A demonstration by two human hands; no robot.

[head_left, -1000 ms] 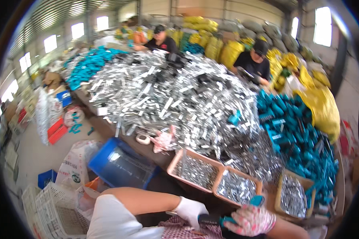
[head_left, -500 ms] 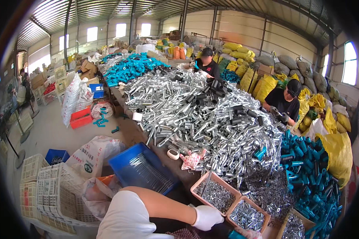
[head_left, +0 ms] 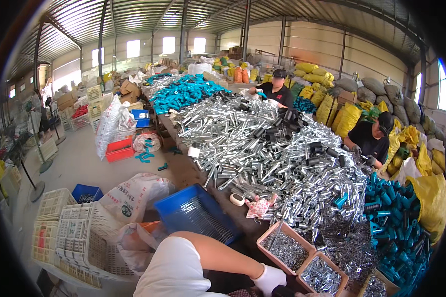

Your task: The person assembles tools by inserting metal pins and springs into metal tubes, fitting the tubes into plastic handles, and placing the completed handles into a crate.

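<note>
My left hand (head_left: 270,279), in a white glove, reaches in at the bottom edge, beside two pinkish trays. Its fingers curl downward against a dark piece (head_left: 281,291) that the frame cuts off, so its kind is unclear. Of my right hand (head_left: 314,295) only a sliver of patterned glove shows at the lower edge, below the second tray; its fingers are hidden. The nearer tray (head_left: 343,283) holds small silver metal pins, and the other tray (head_left: 260,246) holds finer metal hardware. A thin rod stands tilted in the latter.
A large heap of silver metal tubes (head_left: 262,148) covers the table. Teal plastic handles (head_left: 396,222) lie at right. A blue bin (head_left: 166,203) with metal rods and white crates (head_left: 74,232) stand at left. Two co-workers (head_left: 369,143) sit across the heap.
The view has swung left, so the scene sits farther right and lower. A teal piece between my hands has gone from sight; a dark piece shows by my left hand. My right hand shows less.
</note>
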